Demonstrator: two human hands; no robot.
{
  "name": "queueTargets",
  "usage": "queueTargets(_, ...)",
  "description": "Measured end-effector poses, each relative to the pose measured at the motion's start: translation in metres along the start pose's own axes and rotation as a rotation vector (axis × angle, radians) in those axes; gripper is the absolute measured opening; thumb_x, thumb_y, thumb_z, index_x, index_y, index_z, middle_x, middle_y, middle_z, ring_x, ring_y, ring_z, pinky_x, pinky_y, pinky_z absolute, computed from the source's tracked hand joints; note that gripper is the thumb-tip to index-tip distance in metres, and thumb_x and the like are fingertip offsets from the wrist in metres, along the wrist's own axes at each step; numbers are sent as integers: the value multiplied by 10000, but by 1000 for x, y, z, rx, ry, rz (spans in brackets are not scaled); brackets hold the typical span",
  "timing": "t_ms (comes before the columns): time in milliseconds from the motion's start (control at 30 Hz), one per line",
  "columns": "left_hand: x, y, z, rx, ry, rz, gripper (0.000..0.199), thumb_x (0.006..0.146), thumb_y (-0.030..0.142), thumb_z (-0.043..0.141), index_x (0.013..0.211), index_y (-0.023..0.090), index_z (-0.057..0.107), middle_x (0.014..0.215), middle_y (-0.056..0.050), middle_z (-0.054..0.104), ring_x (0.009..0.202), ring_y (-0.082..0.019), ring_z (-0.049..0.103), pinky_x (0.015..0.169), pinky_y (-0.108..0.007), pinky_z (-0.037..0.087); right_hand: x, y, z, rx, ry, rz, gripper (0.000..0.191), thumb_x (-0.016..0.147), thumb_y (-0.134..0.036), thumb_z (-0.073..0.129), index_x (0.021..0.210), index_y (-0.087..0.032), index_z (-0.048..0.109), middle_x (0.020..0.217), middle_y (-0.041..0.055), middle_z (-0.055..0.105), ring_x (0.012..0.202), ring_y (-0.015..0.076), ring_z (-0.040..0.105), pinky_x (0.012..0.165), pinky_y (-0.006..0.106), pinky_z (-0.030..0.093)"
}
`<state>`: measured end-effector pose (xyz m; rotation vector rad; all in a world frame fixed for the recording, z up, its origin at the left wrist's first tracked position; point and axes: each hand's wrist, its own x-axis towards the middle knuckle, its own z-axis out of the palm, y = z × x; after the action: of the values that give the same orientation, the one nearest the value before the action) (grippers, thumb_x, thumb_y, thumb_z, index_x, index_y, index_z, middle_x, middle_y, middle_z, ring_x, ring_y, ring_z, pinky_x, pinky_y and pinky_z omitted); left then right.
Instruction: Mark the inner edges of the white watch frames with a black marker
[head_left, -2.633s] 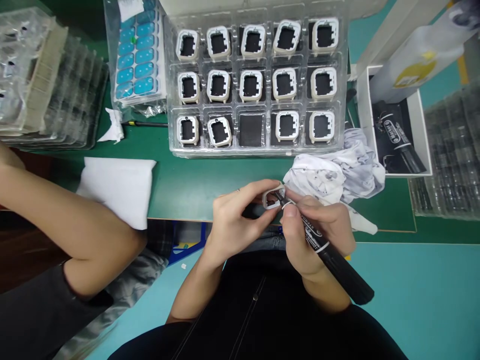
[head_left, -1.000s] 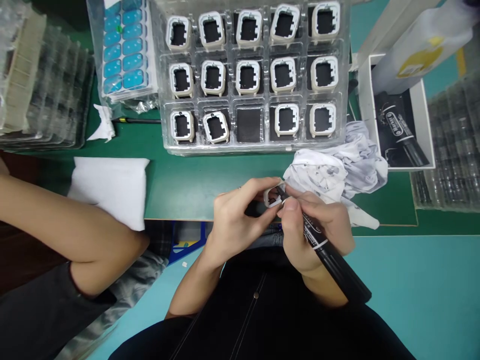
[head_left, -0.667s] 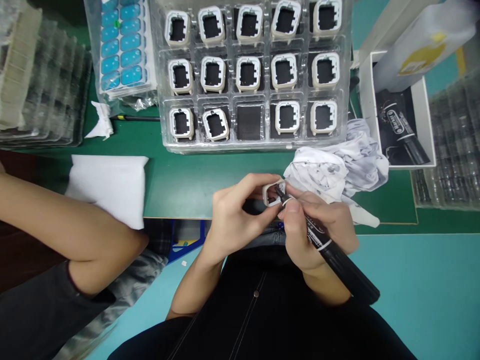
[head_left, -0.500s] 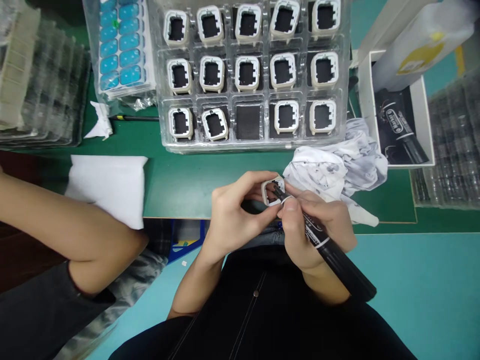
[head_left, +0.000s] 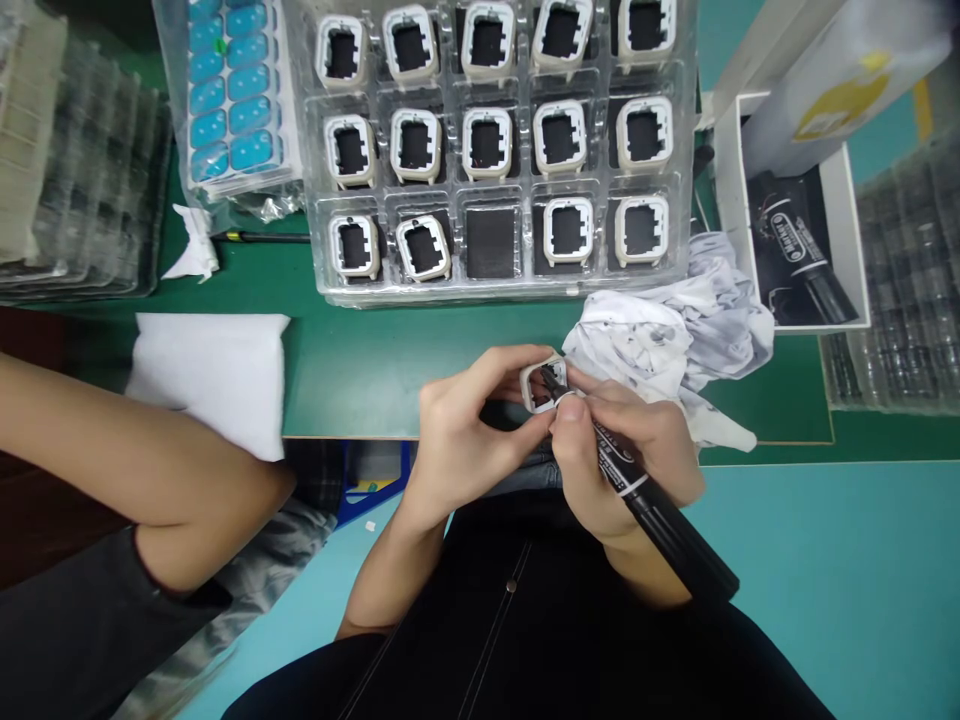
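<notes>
A: What do your hands have hold of?

B: Your left hand (head_left: 469, 435) is curled into a loose ring, thumb and forefinger closed on a small white frame (head_left: 527, 390), which you hold tilted over the bench's near edge. Your right hand (head_left: 626, 450) is closed around a black marker (head_left: 679, 545) as you would grip a pen, its tip inside the frame's opening. Whether it touches the inner wall, you cannot tell from here.

A: Can you read the marker you hold?

B: It carries white lettering between two white bands, but your fingers cover part and the rest is too small to make out. You can read "Marker" on the second black marker (head_left: 817, 275), lying in the white box (head_left: 845, 200) to your right.

A: And the bottle (head_left: 840, 75) tilted there?

B: You see its yellow label (head_left: 840, 108), the print too blurred to read.

A: What lies ahead of you?

B: A clear tray (head_left: 487, 294) on the green bench (head_left: 360, 375), with fourteen similar frames in view. Left of it you have a bagged sheet of blue pieces (head_left: 247, 112), and near your right hand a stained white cloth (head_left: 634, 340).
</notes>
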<state>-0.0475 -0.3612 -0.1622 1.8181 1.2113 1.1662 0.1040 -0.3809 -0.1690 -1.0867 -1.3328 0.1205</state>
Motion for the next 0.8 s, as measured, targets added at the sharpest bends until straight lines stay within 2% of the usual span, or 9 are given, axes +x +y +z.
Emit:
queueTargets(333, -1, 0, -1, 30, -12, -3, 346, 1024, 325, 958, 1348, 292, 841, 1212, -23, 922, 946, -189, 896, 900, -292, 776, -2, -9, 0, 11, 25, 160, 134, 1046, -195, 839, 1053, -271, 728, 891, -27, 867, 891, 266, 943, 778, 382, 834)
queueTargets(500, -1, -1, -1, 46, -20, 23, 342, 1044, 316, 936, 1370, 304, 836, 1207, -18, 921, 923, -176, 885, 887, -280, 765, 0, -6, 2, 6, 38, 111, 169, 1029, -174, 850, 1056, -295, 737, 815, -44, 845, 773, 260, 915, 692, 383, 824)
queueTargets(633, -1, -2, -3, 66, -15, 73, 336, 1052, 267, 921, 1375, 308, 838, 1210, -14, 922, 910, -165, 877, 876, -265, 752, -1, -2, 2, 28, 80, 89, 141, 1020, -198, 861, 1027, -260, 735, 746, -60, 788, 733, 245, 902, 713, 364, 826)
queueTargets(733, 0, -3, -4, 81, -24, 112, 345, 1047, 242, 925, 1375, 309, 841, 1204, -14, 926, 907, -165, 880, 870, -258, 745, -3, -3, -4, 32, 29, 171, 175, 1015, -199, 876, 1011, -256, 711, 780, -61, 794, 789, 249, 919, 778, 381, 832)
queueTargets(800, 0, -3, -5, 106, -37, 116, 343, 1045, 267, 934, 1373, 310, 845, 1208, -20, 929, 909, -176, 883, 866, -267, 751, -2, -4, -7, 50, -13, 235, 186, 1031, -207, 862, 1008, -276, 690, 793, -64, 803, 810, 254, 925, 764, 383, 823)
